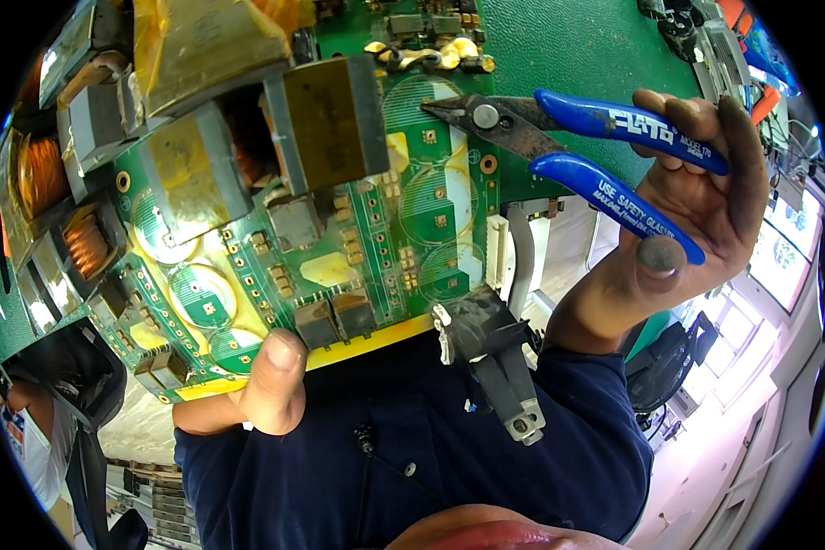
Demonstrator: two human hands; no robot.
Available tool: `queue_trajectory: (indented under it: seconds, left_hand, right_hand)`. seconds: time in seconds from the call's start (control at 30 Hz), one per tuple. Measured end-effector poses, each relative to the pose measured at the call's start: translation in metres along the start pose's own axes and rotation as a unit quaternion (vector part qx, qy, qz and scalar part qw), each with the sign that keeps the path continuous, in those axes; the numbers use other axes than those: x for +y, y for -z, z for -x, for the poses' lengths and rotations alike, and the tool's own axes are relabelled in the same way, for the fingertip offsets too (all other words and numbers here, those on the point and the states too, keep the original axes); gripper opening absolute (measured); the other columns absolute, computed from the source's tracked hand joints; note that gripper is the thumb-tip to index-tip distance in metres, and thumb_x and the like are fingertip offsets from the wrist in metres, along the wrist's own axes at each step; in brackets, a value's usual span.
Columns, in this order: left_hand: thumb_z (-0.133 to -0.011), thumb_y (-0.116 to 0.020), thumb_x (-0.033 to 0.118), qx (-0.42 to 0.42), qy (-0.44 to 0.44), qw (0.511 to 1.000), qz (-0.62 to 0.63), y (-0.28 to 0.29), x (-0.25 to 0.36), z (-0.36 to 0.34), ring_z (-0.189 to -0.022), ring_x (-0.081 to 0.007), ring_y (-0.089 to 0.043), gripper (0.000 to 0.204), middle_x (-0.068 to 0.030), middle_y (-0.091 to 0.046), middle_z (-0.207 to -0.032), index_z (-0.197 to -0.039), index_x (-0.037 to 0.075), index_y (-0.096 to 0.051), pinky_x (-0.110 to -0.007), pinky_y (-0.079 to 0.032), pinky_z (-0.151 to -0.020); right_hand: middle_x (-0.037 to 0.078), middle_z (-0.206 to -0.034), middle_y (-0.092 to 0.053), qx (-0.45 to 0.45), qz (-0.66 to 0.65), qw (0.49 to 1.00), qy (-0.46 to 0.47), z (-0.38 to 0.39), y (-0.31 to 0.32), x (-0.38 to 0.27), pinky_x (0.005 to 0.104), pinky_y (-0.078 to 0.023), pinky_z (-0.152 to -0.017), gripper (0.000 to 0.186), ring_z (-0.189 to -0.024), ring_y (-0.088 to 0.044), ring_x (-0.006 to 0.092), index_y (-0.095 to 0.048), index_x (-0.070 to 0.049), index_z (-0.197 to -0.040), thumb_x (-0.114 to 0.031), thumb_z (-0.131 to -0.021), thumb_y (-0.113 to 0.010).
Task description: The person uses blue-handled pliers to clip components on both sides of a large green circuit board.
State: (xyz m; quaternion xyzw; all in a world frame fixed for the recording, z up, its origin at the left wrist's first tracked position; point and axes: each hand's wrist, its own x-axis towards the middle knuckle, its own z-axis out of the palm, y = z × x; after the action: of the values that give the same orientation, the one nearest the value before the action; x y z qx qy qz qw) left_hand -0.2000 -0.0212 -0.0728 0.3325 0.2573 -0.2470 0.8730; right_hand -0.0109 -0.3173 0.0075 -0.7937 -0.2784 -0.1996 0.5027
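Note:
My right hand (687, 192) holds flush cutters with blue handles (632, 128), fingers on the upper handle, thumb on the lower. The cutters' jaws (445, 112) point left over a round footprint near the top right of the green circuit board (321, 247); whether they touch it I cannot tell. My left hand (270, 385) grips the board's front edge, its thumb showing. The board carries tape-wrapped transformers (325, 124), copper coils (87, 247), small capacitors and pale yellow patches. A dark bracket with a metal tab (504, 385) sticks out below the board's lower right corner.
A green mat (568, 41) lies beyond the board, with assorted tools and parts (742, 46) at the upper right. A black chair (669, 367) stands at the right. At the far left are a person in white (32, 440) and black bags or fabric (73, 385).

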Motion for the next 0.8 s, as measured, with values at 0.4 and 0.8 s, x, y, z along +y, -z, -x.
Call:
queue_trajectory:
  seconds: [0.4,0.8]
  left_hand:
    - [-0.088,-0.042,0.051,-0.010,0.010,1.000,-0.023,-0.003,0.002,-0.003,-0.118,-0.0260,-0.042,0.062,-0.0109,-0.044,-0.127,-0.129,0.003,-0.037,-0.042,-0.031,-0.101]
    - [-0.088,-0.041,0.052,0.017,-0.001,0.999,-0.038,-0.005,0.005,0.000,-0.117,-0.0250,-0.042,0.063,-0.0108,-0.044,-0.127,-0.128,0.003,-0.038,-0.041,-0.030,-0.101]
  right_hand:
    - [0.023,-0.101,-0.059,0.064,0.020,0.996,-0.065,0.003,-0.009,-0.006,0.0308,-0.052,-0.072,0.089,-0.091,-0.060,0.0331,-0.040,0.014,-0.120,-0.049,-0.067,-0.073]
    - [0.025,-0.101,-0.058,0.062,-0.002,0.995,-0.073,0.002,-0.006,-0.005,0.0276,-0.050,-0.069,0.091,-0.093,-0.060,0.0347,-0.040,0.014,-0.121,-0.050,-0.066,-0.073]
